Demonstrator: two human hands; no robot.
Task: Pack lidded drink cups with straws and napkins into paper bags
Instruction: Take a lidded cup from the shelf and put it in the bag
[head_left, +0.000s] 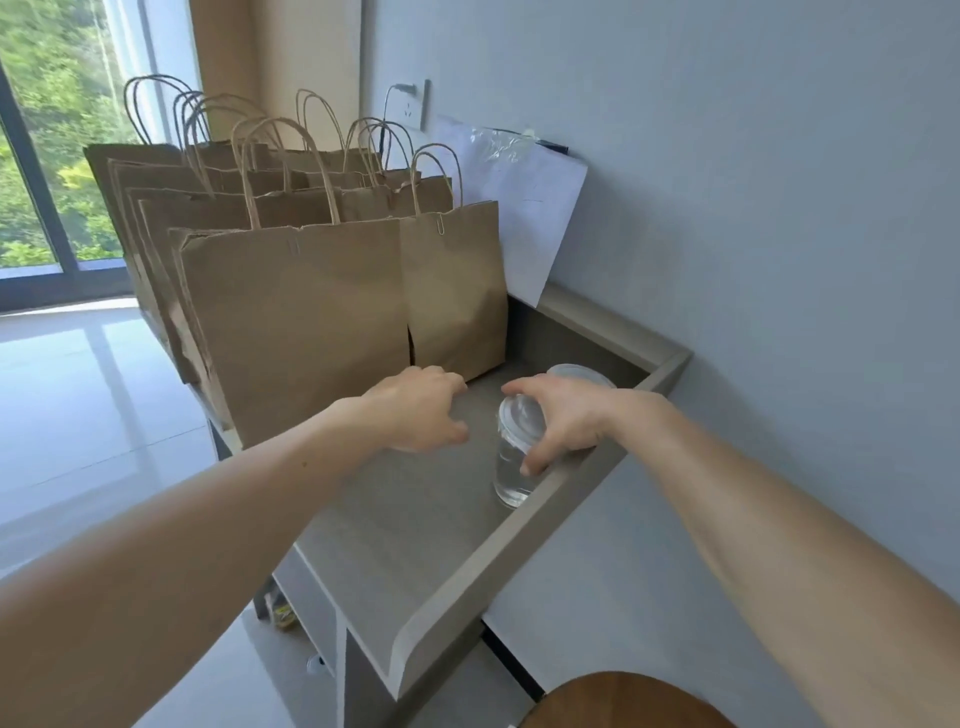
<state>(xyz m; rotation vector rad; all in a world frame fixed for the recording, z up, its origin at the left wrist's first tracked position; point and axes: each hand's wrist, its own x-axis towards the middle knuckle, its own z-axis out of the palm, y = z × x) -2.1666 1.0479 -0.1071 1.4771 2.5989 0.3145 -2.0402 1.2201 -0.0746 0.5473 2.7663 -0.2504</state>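
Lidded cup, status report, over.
Right hand grips lidded cup on counter. Left hand loose, holding nothing. Second cup behind; paper bags stand close left.

R grip (563, 421) holds lidded clear cup (506, 470) on grey counter (415, 530), L grip (415, 408) just beside brown paper bags (296, 322)

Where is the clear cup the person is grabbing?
In the head view the cup stands on the grey counter near its raised right edge, fingers of the right hand curled round it; a second cup sits behind, paper bags to its left.
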